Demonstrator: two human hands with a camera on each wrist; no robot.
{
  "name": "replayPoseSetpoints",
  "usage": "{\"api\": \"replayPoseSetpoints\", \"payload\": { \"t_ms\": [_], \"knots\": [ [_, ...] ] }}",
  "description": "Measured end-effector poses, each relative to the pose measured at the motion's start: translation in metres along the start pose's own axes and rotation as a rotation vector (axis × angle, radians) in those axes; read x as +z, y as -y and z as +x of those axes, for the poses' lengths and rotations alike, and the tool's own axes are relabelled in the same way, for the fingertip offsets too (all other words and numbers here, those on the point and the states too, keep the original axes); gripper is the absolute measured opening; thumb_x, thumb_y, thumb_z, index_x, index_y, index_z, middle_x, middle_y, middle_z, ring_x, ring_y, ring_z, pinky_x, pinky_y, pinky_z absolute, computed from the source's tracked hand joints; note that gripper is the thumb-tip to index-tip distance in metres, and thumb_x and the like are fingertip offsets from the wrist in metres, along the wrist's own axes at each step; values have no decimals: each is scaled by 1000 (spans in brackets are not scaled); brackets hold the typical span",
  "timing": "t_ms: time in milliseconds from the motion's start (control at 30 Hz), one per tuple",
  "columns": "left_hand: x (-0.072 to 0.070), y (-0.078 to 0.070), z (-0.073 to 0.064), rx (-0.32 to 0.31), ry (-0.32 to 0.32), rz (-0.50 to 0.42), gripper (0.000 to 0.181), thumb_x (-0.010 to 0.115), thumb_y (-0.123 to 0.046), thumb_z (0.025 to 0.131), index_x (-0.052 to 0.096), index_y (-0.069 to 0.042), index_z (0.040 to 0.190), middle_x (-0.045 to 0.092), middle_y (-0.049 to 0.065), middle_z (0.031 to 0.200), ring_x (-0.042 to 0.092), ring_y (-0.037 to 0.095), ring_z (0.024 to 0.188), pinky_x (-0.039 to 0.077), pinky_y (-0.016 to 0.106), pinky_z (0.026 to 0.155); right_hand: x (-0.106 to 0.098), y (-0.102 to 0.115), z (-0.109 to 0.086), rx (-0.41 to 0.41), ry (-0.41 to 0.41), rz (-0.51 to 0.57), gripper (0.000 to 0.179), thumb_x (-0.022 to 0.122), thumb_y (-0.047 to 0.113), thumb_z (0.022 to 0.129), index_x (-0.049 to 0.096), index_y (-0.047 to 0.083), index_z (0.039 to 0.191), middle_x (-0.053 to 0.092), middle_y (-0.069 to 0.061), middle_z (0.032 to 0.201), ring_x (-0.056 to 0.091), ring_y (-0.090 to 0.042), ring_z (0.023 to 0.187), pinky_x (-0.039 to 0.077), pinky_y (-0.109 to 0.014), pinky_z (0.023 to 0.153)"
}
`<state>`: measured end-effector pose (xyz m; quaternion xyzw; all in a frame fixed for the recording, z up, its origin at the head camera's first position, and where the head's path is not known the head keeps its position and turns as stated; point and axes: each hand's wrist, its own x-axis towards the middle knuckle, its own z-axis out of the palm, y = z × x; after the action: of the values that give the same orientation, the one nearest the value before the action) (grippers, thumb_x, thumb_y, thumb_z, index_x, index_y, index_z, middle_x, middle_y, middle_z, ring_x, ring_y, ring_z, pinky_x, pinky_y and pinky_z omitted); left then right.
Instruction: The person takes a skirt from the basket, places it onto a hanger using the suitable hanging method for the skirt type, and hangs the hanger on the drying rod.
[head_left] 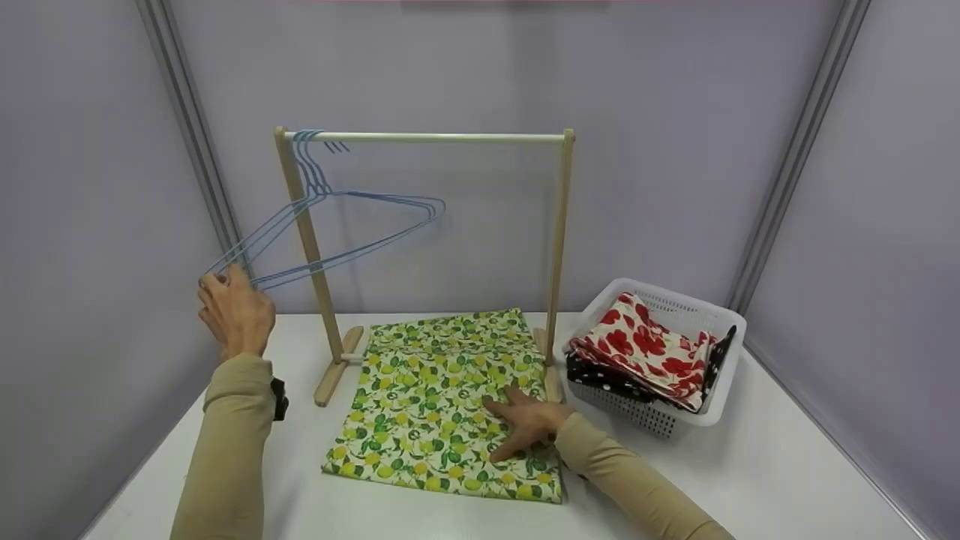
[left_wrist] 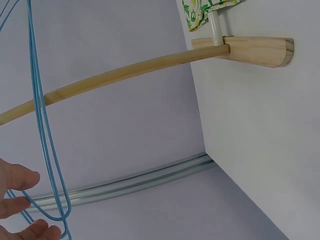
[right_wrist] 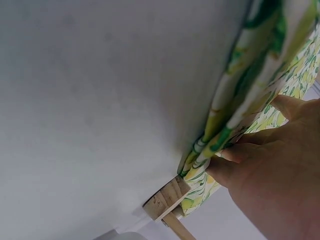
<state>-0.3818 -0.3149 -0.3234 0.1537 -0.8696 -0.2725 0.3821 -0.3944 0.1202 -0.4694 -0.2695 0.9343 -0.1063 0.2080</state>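
Observation:
Blue wire hangers hang by their hooks at the left end of the rack's rail. My left hand has its fingers bent around their left corners. In the left wrist view, the hanger ends pass between the thumb and fingers. A lemon-print cloth, folded in layers, lies flat on the table beneath the rack. My right hand rests on its right side with fingers spread. The right wrist view shows that hand along the cloth's layered edge.
The wooden rack stands on the table with a white rail. To its right, a white perforated basket holds a red-flowered cloth over a black polka-dot one. Pale walls enclose the table's back and sides.

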Motion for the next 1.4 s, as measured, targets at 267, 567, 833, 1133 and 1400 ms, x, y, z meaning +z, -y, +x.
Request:
{"api": "replayPoseSetpoints", "payload": {
  "t_ms": [267, 567, 833, 1133, 1400],
  "knots": [
    [2, 1, -2, -48, 32, -56, 42, 49, -4, 92, 50, 7, 133, 34, 35, 132, 37, 52, 122, 37, 67, 93, 0, 0, 0, 20, -11, -16, 101, 70, 70, 74, 18, 41, 156, 5, -10, 165, 9, -33, 152, 23, -60, 116],
    [5, -3, -6, -90, 139, -100, 38, 48, -16, 99, 54, 5, 129, 39, 34, 131, 40, 49, 122, 38, 61, 97, 1, 1, 0, 19, -11, -17, 101, 70, 70, 74, 18, 41, 156, 5, -11, 165, 10, -34, 152, 23, -60, 115],
    [9, -13, -8, 4, 111, -187, 36, 45, -26, 102, 64, 5, 99, 65, 24, 97, 58, 37, 89, 44, 45, 76, 1, 1, -2, 13, -9, -17, 102, 71, 68, 75, 17, 39, 156, 4, -12, 165, 10, -35, 152, 23, -60, 116],
    [13, -33, -10, 112, 121, -296, 41, 50, -38, 101, 66, 0, 100, 64, 18, 85, 53, 28, 72, 39, 35, 61, 1, 1, -1, 8, -7, -4, 101, 71, 67, 75, 17, 39, 156, 2, -11, 165, 7, -34, 152, 21, -60, 116],
    [15, -48, -11, 156, 106, -374, 45, 40, -35, 105, 66, 2, 111, 69, 21, 108, 66, 36, 98, 48, 49, 84, 2, 0, 0, -3, -17, 8, 102, 72, 67, 75, 18, 38, 156, 3, -13, 165, 9, -36, 151, 22, -59, 116]
  ]
}}
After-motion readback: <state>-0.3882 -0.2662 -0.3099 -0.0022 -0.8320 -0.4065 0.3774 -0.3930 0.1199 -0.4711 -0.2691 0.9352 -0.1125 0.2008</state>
